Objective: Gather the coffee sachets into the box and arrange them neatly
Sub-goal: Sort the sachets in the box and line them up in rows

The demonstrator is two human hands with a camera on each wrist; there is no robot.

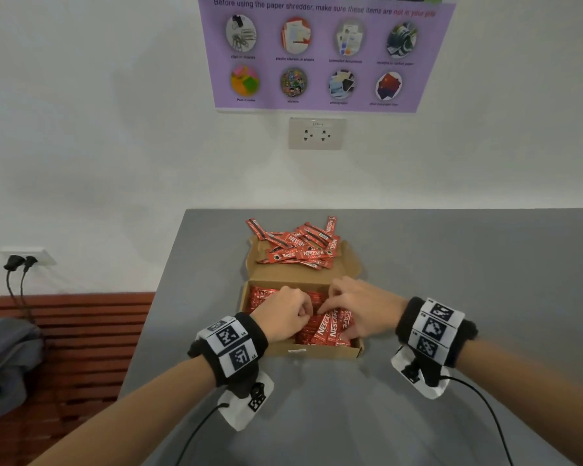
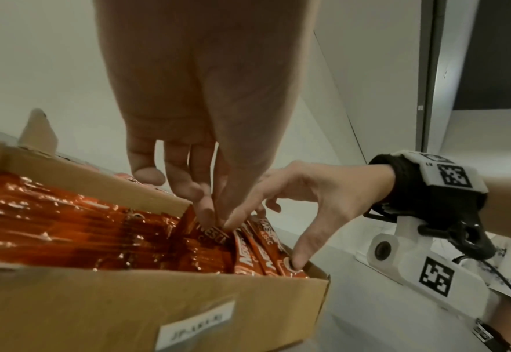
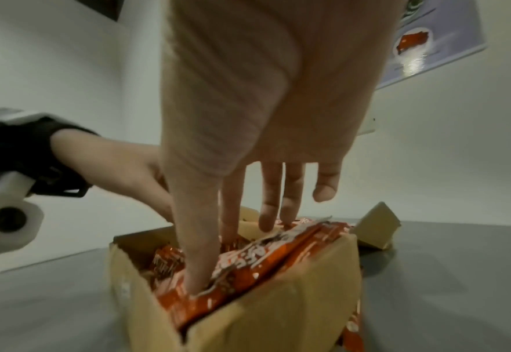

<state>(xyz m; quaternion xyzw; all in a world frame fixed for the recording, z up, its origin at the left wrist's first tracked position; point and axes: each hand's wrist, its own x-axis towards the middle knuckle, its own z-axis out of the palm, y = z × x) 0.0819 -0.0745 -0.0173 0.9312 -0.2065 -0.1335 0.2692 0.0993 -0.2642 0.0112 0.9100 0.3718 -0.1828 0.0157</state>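
Note:
An open cardboard box (image 1: 317,352) (image 2: 127,297) (image 3: 263,309) sits on the grey table, packed with red coffee sachets (image 1: 260,297) (image 2: 67,226). Both hands are inside it. My right hand (image 1: 332,322) (image 2: 264,240) (image 3: 230,253) pinches a bundle of sachets (image 1: 334,327) (image 3: 248,266) lengthwise at the box's right end, thumb at the near end and fingers at the far end. My left hand (image 1: 305,312) (image 2: 215,219) reaches in beside it, thumb and fingertips pinching a sachet's upper edge. A loose pile of sachets (image 1: 300,250) lies on the box's folded-back lid.
The table (image 1: 451,264) stands against a white wall with a socket (image 1: 317,133) and a purple poster (image 1: 323,55). Its left edge runs diagonally past the box. Beyond it are a wooden slatted bench (image 1: 81,331), a grey bag (image 1: 7,364) and plugged-in cables (image 1: 17,264).

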